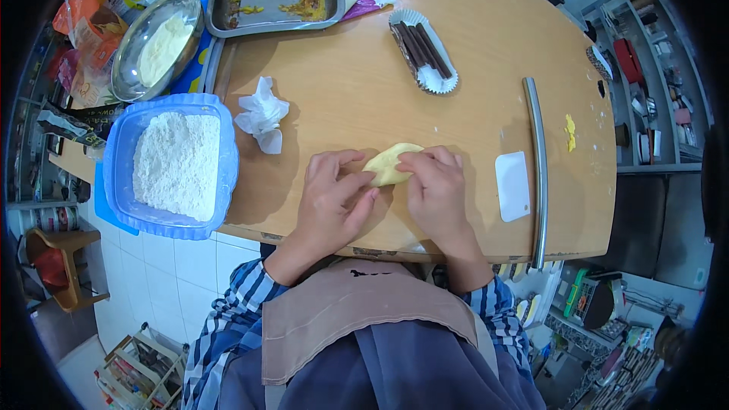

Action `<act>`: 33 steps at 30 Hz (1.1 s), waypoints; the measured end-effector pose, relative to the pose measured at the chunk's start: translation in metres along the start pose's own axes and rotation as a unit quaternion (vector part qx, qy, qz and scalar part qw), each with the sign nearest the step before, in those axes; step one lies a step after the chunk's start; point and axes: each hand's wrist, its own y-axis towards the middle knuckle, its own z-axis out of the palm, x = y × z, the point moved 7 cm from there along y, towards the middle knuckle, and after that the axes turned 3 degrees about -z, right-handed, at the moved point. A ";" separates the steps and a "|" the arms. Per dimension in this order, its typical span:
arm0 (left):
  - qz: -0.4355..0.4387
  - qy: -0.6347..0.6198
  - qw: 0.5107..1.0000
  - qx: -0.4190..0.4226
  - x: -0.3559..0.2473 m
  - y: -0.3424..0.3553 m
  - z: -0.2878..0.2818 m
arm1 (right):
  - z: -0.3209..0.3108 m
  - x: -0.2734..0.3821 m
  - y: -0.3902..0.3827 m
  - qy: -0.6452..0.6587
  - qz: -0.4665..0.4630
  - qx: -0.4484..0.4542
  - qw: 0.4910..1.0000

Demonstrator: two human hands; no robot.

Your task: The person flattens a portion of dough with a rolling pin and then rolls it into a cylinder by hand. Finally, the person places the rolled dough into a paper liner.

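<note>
A flattened oval of pale yellow dough (392, 165) lies on the wooden table near its front edge, between my two hands. My left hand (331, 196) has curled fingers on the dough's left edge, with its thumb lower down, close to the front. On the other side, my right hand (438, 188) pinches the dough's right end between thumb and fingers. Part of the dough is covered by my fingertips. Beyond it, several dark chocolate-coloured sticks (422, 48) rest in a white fluted paper case (439, 83).
At the left stands a blue tub (230, 171) of white flour, with a metal bowl (124, 68) behind it. A crumpled tissue (263, 114) lies beside the tub. A smeared baking tray (277, 28) sits at the back. To the right are a white scraper (512, 186) and a metal rod (538, 167).
</note>
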 end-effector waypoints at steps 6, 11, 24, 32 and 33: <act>-0.102 -0.014 0.994 -0.025 0.019 0.010 -0.003 | -0.010 -0.026 0.014 0.041 0.079 0.054 0.995; -0.078 0.084 0.993 0.014 0.008 0.025 0.012 | 0.013 -0.036 0.020 0.046 0.057 0.162 0.984; -0.077 -0.040 0.986 0.141 0.014 0.024 0.018 | 0.010 -0.041 0.017 0.209 0.135 0.176 0.952; -0.049 -0.041 0.981 0.185 0.003 0.025 0.012 | 0.007 -0.032 0.018 0.162 -0.013 0.154 0.974; -0.037 -0.025 0.982 0.182 0.003 0.024 0.012 | 0.007 -0.032 0.018 0.164 -0.015 0.150 0.975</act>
